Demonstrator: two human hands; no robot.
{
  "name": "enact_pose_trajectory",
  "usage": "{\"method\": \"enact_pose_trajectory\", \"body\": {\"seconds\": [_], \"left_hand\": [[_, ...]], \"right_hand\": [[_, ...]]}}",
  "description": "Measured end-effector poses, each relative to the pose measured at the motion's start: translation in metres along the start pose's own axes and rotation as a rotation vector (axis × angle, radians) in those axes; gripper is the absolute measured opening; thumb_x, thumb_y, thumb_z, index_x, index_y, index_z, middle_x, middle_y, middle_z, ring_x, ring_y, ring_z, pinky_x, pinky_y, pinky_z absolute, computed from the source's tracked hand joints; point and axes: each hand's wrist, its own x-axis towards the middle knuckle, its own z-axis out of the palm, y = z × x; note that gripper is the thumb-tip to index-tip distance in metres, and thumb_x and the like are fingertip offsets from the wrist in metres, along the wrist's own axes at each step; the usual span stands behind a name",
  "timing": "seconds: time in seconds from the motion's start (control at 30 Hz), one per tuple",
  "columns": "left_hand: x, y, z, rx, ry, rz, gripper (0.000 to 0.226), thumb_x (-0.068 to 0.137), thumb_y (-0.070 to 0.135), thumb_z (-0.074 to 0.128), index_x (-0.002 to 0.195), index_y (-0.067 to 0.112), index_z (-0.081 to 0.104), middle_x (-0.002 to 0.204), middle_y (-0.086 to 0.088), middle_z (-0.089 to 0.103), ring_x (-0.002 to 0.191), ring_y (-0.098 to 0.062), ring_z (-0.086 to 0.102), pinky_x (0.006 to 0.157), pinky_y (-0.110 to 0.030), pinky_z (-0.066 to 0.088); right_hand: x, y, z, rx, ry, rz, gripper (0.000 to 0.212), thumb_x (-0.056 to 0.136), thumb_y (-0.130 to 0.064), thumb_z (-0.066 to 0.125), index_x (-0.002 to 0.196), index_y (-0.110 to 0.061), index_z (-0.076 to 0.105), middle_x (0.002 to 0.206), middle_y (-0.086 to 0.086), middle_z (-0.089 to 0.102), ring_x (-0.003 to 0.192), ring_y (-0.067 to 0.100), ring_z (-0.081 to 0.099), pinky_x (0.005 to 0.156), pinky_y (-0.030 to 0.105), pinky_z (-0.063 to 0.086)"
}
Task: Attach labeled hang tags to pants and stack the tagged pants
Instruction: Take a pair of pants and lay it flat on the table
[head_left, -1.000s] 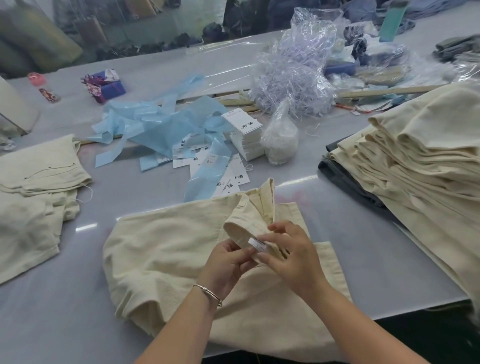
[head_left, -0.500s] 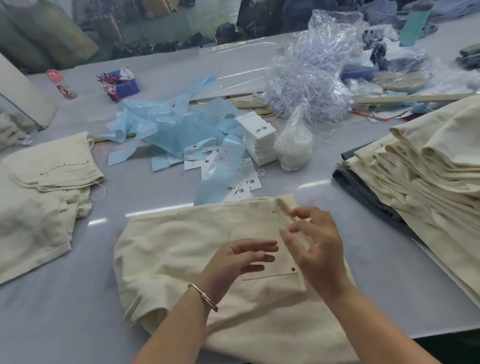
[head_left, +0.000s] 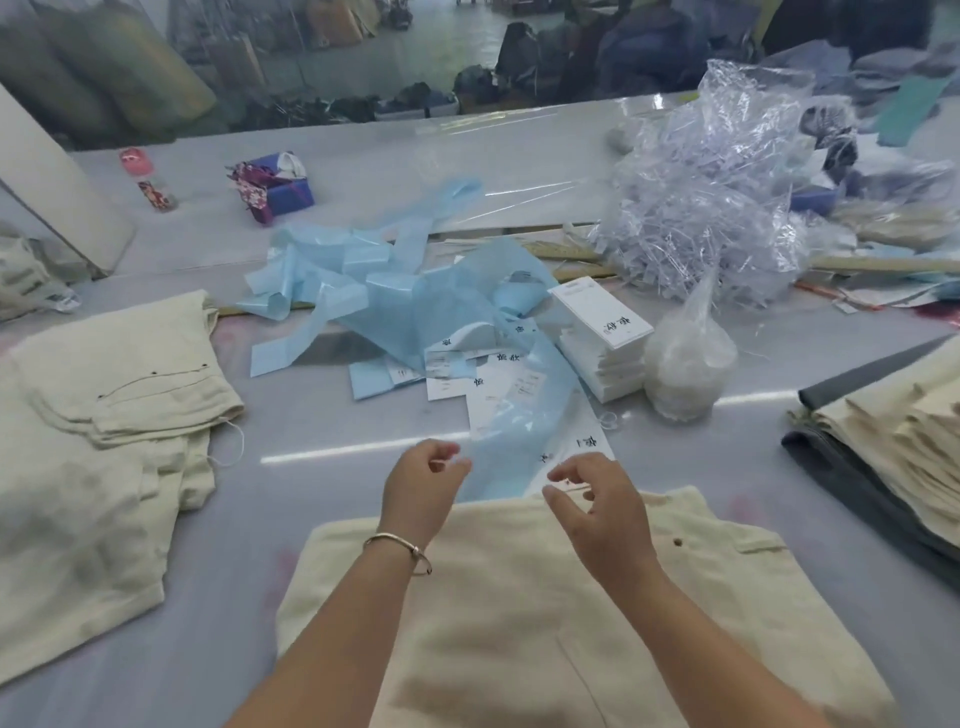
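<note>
A cream pair of pants (head_left: 519, 613) is laid flat on the grey table (head_left: 311, 431), nearest the person. Both hands are raised above its far edge. The left hand (head_left: 421, 488) is seen loosely curled, fingers half parted, nothing gripped. The right hand (head_left: 602, 509) is likewise slack and part-open, fingertips (head_left: 558, 475) hovering just short of a loose hang tag (head_left: 589, 447); no contact can be confirmed.

Step judged in hand: reach for a fresh tag for this pair. No tag is visible on the pants as they lie, though the waistband is partly hidden by the arms.

Loose tags are scattered just beyond the hands, partly covered by a blue plastic strip (head_left: 519, 431). A neat stack of tags (head_left: 605, 338) stands farther back, beside a knotted clear bag (head_left: 685, 364) whose contents cannot be made out. A pile of untagged-looking cream pants (head_left: 898, 431) is noted at the right, and folded cream pants (head_left: 114, 374) at the left, probably the finished stack.

Next move, as judged: one tag is to be pinched free from under the plastic strip without others being dragged along, then brought back to the garment. The strip may need to be pushed aside by the left hand.
</note>
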Motion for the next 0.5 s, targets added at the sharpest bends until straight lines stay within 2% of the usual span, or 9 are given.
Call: {"method": "enact_pose_trajectory", "body": {"seconds": [0.1, 0.2, 0.3, 0.4, 0.5], "left_hand": [[0.051, 0.003, 0.014, 0.018, -0.025, 0.040, 0.034, 0.084, 0.029, 0.073, 0.114, 0.015, 0.063, 0.110, 0.005, 0.060, 0.098, -0.012, 0.056, 0.084, -0.023, 0.040], [0.090, 0.007, 0.034, -0.087, -0.093, -0.038, 0.046, 0.083, 0.034, 0.074, 0.121, 0.014, 0.058, 0.111, 0.002, 0.063, 0.098, -0.014, 0.060, 0.087, -0.028, 0.048], [0.123, 0.011, 0.051, -0.182, -0.184, -0.088, 0.056, 0.080, 0.038, 0.076, 0.126, 0.017, 0.053, 0.114, -0.001, 0.064, 0.097, -0.016, 0.064, 0.079, -0.032, 0.054], [0.154, 0.014, 0.064, -0.281, -0.269, -0.143, 0.061, 0.079, 0.025, 0.079, 0.131, 0.013, 0.049, 0.115, -0.007, 0.064, 0.079, -0.018, 0.063, 0.075, -0.033, 0.052], [0.172, 0.016, 0.074, -0.323, -0.351, -0.176, 0.057, 0.078, 0.008, 0.077, 0.128, 0.011, 0.050, 0.099, -0.007, 0.065, 0.064, -0.015, 0.055, 0.063, -0.026, 0.048]], "right_hand": [[0.015, 0.009, 0.016, 0.040, -0.014, 0.168, 0.016, 0.082, -0.013, 0.069, 0.095, -0.021, 0.063, 0.098, -0.013, 0.060, 0.094, 0.011, 0.056, 0.074, 0.022, 0.045], [0.022, 0.015, 0.023, 0.076, 0.001, 0.245, 0.025, 0.083, -0.011, 0.069, 0.096, -0.030, 0.059, 0.100, -0.013, 0.059, 0.094, 0.006, 0.056, 0.065, 0.011, 0.044], [0.027, 0.017, 0.024, 0.101, -0.011, 0.256, 0.033, 0.084, -0.006, 0.067, 0.096, -0.035, 0.057, 0.103, -0.012, 0.060, 0.095, 0.004, 0.056, 0.066, 0.010, 0.043], [0.036, 0.016, 0.032, 0.110, -0.057, 0.177, 0.038, 0.084, 0.004, 0.062, 0.104, -0.028, 0.060, 0.106, -0.012, 0.062, 0.100, 0.001, 0.056, 0.071, 0.010, 0.043], [0.049, 0.014, 0.043, 0.067, -0.087, 0.106, 0.039, 0.083, 0.005, 0.062, 0.107, -0.026, 0.061, 0.107, -0.013, 0.062, 0.102, 0.003, 0.056, 0.078, 0.017, 0.045]]}}
